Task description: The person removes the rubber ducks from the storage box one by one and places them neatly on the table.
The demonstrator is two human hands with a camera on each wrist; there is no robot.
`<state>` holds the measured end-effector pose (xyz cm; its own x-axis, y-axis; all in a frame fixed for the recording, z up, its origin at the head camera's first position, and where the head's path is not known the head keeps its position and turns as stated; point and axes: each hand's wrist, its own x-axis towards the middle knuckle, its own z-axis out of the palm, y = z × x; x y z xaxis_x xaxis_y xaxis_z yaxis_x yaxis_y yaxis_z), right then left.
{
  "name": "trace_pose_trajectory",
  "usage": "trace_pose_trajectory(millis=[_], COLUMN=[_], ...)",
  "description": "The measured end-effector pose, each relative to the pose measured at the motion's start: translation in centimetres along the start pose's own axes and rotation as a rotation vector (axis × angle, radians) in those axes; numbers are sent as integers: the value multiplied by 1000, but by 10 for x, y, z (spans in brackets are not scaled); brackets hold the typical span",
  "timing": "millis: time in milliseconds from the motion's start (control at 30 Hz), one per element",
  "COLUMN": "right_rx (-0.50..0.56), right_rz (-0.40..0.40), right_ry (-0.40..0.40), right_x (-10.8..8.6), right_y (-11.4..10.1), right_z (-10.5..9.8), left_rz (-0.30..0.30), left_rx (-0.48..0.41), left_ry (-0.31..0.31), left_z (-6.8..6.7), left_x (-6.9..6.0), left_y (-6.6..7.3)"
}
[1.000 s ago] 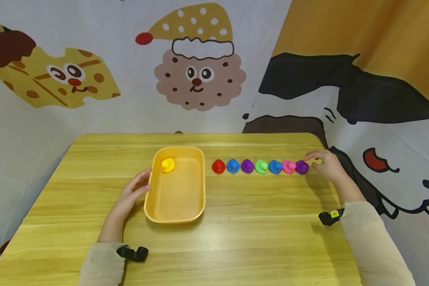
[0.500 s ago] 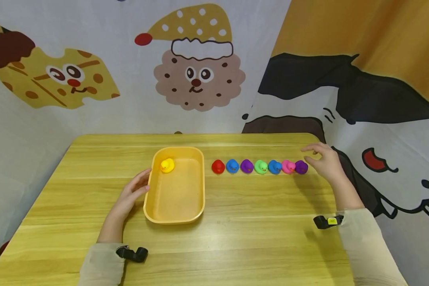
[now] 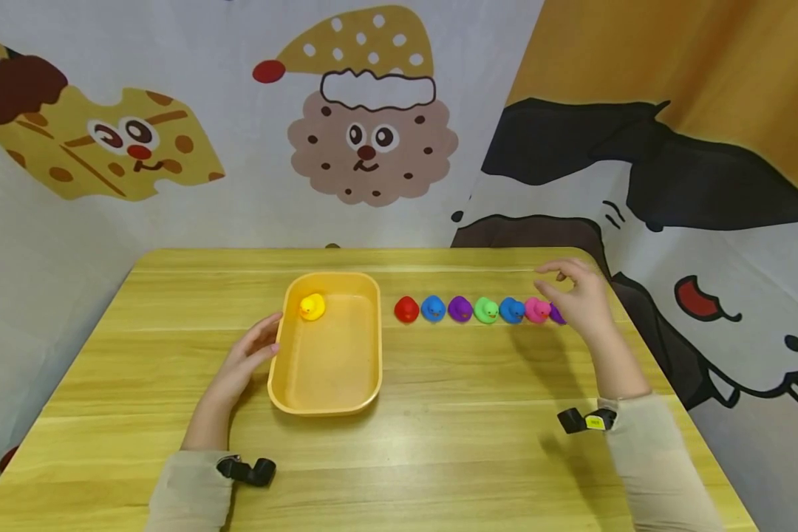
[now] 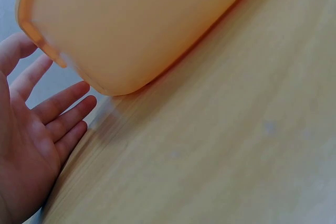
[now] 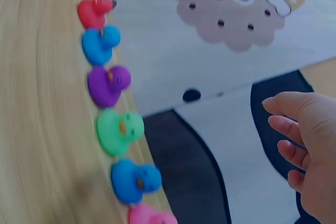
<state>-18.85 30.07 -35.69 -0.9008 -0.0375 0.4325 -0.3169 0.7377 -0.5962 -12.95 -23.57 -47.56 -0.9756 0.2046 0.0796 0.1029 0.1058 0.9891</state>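
Observation:
A row of small rubber ducks runs rightward from the yellow-orange plastic tub (image 3: 326, 411): red (image 3: 406, 309), blue, purple, green (image 3: 486, 310), blue, pink (image 3: 537, 309) and, at the right end, a purple duck (image 3: 556, 315) partly covered by my right hand. That right hand (image 3: 581, 303) hovers over the row's end, fingers loosely bent, holding nothing. One yellow duck (image 3: 312, 307) sits inside the tub at its far left. My left hand (image 3: 239, 362) rests against the tub's left side with fingers spread; the left wrist view shows its fingertips (image 4: 79, 88) near the tub's wall (image 4: 136, 35).
Everything stands on a wood-grain table (image 3: 439, 465). A patterned cloth (image 3: 226, 199) with cartoon figures hangs behind its back edge and along the sides. Black wrist cameras sit at both sleeves.
My right hand has pulled away from the purple end duck, risen and moved left over the row's end. The ducks, the tub and my left hand stay where they were.

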Motion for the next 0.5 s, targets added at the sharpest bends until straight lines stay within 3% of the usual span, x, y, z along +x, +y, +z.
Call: trace_pose_trajectory(millis=[500], right_rx=[171], right_rz=[-75], right_ry=[14], right_x=[-8], right_y=[-55], right_z=[51], left_rz=[5], left_rx=[12], left_ry=[8], left_z=[0], left_x=[1], left_y=[0])
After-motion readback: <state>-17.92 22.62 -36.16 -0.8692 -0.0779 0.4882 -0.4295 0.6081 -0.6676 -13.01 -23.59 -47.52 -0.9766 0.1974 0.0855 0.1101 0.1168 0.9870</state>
